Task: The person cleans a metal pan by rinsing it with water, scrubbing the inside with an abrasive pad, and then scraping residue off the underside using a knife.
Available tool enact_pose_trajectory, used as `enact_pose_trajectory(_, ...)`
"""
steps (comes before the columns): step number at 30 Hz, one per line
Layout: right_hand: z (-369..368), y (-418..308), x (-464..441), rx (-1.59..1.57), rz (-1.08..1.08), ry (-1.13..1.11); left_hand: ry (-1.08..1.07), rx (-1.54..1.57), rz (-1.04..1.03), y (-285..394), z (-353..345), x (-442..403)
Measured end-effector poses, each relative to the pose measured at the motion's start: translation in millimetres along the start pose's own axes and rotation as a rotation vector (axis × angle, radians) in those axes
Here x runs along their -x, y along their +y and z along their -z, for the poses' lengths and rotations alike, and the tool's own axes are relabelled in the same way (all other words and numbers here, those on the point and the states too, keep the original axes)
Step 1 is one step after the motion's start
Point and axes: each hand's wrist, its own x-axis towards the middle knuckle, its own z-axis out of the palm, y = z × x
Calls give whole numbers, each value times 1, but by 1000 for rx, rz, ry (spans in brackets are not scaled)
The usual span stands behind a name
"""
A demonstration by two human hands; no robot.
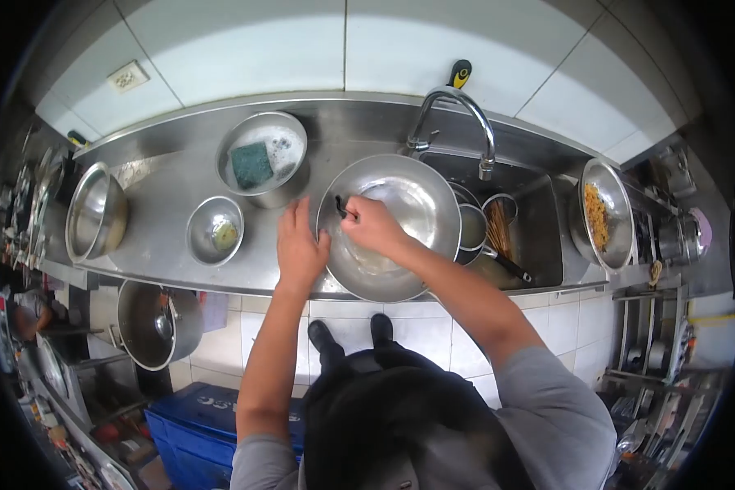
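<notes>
A large, wide metal bowl (420,220) stands on the steel counter, wet and shiny inside. My right hand (373,223) is closed over the bowl's left side. A small black piece (340,206) sticks out of its fingers; its kind cannot be made out. At the left rim is my left hand (300,247), fingers stretched out and thumb by the rim; whether it touches the bowl is unclear. Farther back stands a metal pot (296,181) of foamy water with a green scouring pad (251,165) in it. A small metal bowl (203,237) holds a yellowish-green scrap.
To the right is a sink (547,224) with a curved faucet (465,91), a black-handled pan (510,265) and wooden sticks (499,229). A bowl (618,208) holds orange-brown food. Another metal bowl (110,214) sits far left; a deep pot (180,327) stands below.
</notes>
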Motion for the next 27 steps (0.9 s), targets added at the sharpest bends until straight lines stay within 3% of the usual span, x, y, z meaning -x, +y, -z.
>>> enact_pose_trajectory(2, 6, 1, 19, -393, -167, -11, -33, -57, -97, 19, 15, -7)
enact_pose_trajectory(3, 7, 2, 27, -391, -169, -9, -94, -58, -214, 25, 19, -9)
enact_pose_trajectory(5, 6, 5, 35, -960, -371, -28, -151, -16, -360, 30, 17, -14)
enact_pose_trajectory(6, 0, 8, 38, -966, -377, -15, -160, -12, -371, 29, 16, -14)
enact_pose_trajectory(8, -12, 8, 40, -1555, -277, 133, -188, 83, -328, 29, 12, -16)
enact_pose_trajectory(9, -13, 4, 42, -1557, -274, 150, -193, 88, -341, 24, 7, -15)
enact_pose_trajectory(11, -15, -4, 43, -929, -210, 80, -303, 125, -332, 10, -4, -12)
enact_pose_trajectory(12, -26, 1, 44, -931, -211, 89, -307, 127, -340, 8, -6, -10)
enact_pose_trajectory(14, -46, 11, 45, -883, -153, 73, -153, 424, -123, 3, -9, -4)
enact_pose_trajectory(15, -35, 4, 49, -509, -132, 205, -158, 423, -125, 12, -8, -8)
enact_pose_trajectory(16, -25, 2, 46, -512, -135, 204, -92, 485, 186, 22, -10, -11)
enact_pose_trajectory(18, -4, 7, 30, 4, -79, 475, -18, 534, 511, 11, -24, -13)
enact_pose_trajectory(20, 3, 19, 10, 155, -35, 421, -382, 681, 645, -28, -58, -5)
enact_pose_trajectory(21, -6, 40, -6, 275, 96, 265, -378, 684, 648, -25, -53, -6)
enact_pose_trajectory(22, -13, 53, -16, 393, 230, 105, -380, 591, 523, -16, -43, -9)
enact_pose_trajectory(23, -16, 52, -18, 409, 202, 45, -380, 495, 403, -15, -38, -8)
enact_pose_trajectory(24, -21, 50, -19, 408, 210, 34, -373, 495, 414, -21, -38, -6)
enact_pose_trajectory(26, -30, 49, -18, 433, 351, -327, -430, 445, 387, -31, -41, -7)
enact_pose_trajectory(27, -18, 43, -25, 493, 227, -240, -428, 448, 396, -31, -41, -8)
